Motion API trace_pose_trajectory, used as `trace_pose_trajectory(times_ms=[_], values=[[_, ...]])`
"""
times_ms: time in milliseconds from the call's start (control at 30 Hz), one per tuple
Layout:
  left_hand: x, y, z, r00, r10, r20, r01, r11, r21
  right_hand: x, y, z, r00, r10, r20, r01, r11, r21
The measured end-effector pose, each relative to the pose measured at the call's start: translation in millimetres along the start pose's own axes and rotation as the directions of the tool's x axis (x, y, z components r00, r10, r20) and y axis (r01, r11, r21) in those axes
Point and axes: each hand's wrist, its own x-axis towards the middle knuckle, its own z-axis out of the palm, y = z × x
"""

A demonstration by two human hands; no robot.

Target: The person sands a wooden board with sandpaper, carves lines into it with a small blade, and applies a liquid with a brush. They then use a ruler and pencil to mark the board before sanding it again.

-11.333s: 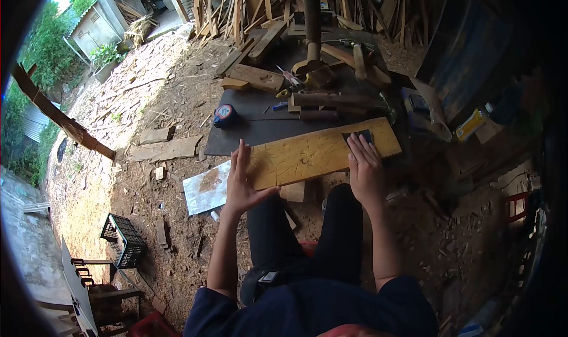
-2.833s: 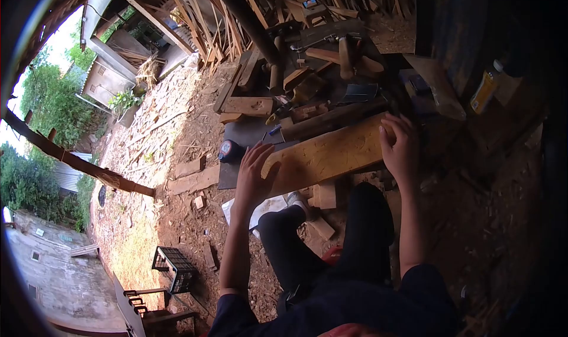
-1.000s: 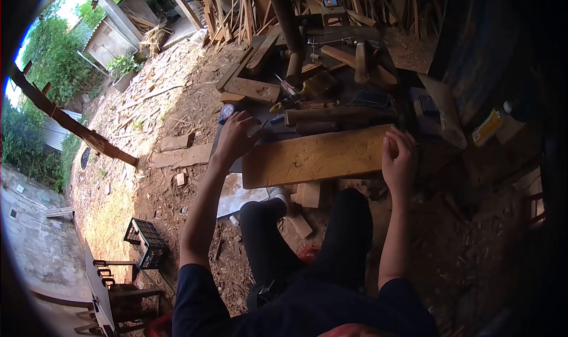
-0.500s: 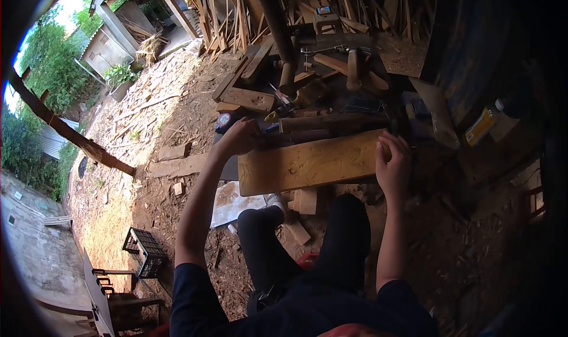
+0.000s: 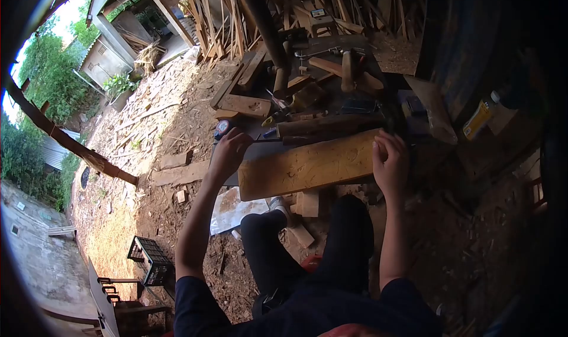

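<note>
A yellowish wooden board [image 5: 307, 166] with carved or drawn lines on its face lies across the front of the work table, above my knees. My right hand [image 5: 390, 162] is closed at the board's right end, fingers curled against the edge. Over the board's upper left corner is my left hand [image 5: 232, 150], fingers pinched at the end of a thin dark rod [image 5: 269, 140]. This rod points right, toward a dark wooden piece [image 5: 331, 126] lying behind the board. Beside the left hand sits a round tape measure [image 5: 222, 129].
Wood blocks [image 5: 245, 105], a mallet-like wooden piece [image 5: 348, 71] and a clamp [image 5: 331, 50] crowd the table's back. A yellow-labelled bottle [image 5: 478, 119] stands right. A dark post [image 5: 266, 29] rises behind. A black crate [image 5: 149, 260] rests on the ground at left.
My left hand has drawn back left and down, exposing the thin rod and the board's upper left corner. The right hand stays at the board's right end.
</note>
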Motion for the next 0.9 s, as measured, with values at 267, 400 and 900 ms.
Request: trace_pose_trajectory(times_ms=[267,400,900], values=[[-57,5,-38,0.976,-0.063,-0.209,0.096,0.984,0.152,0,-1,0,1.0,-0.027,-0.011,0.027,1.0,-0.005],[-88,33,-65,0.96,-0.043,-0.275,0.112,0.964,0.242,-2,-1,2,0.993,-0.071,-0.091,0.07,0.997,-0.011],[-194,127,-24,0.996,-0.066,-0.052,0.07,0.994,0.082,-108,-93,-8,0.609,-0.341,0.716,-0.148,0.838,0.525]])
